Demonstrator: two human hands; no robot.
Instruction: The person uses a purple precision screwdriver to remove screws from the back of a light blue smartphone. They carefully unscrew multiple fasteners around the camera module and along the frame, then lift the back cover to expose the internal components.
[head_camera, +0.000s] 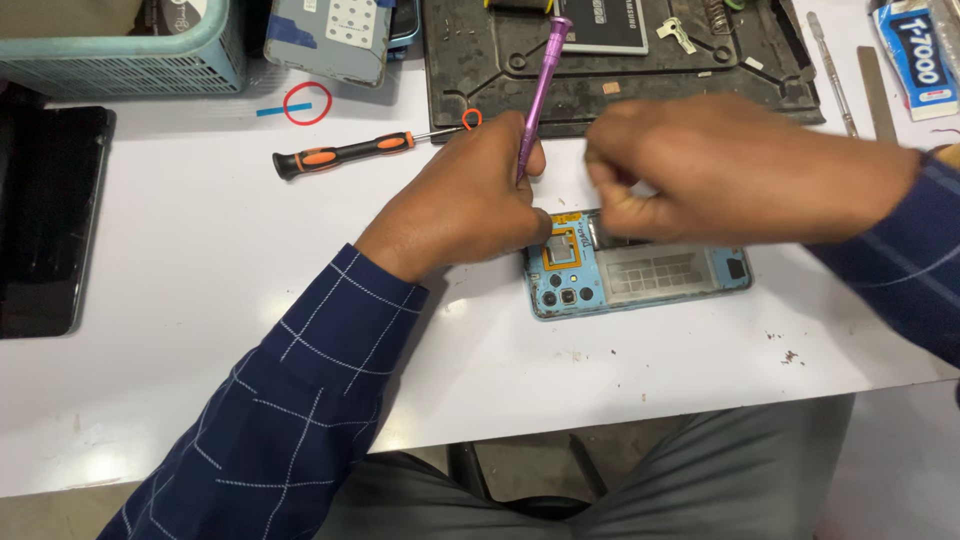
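Phone (640, 275), back off, looks light and fragile: we grip the purple screwdriver (538, 95) in our left hand (470, 205), right hand (700, 170) pinching its top edge.

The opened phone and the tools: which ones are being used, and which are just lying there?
In use:
opened blue phone
purple screwdriver, in left hand
right hand, over the phone

Lying about:
black-and-orange screwdriver
teal basket
glue tube
dark tray
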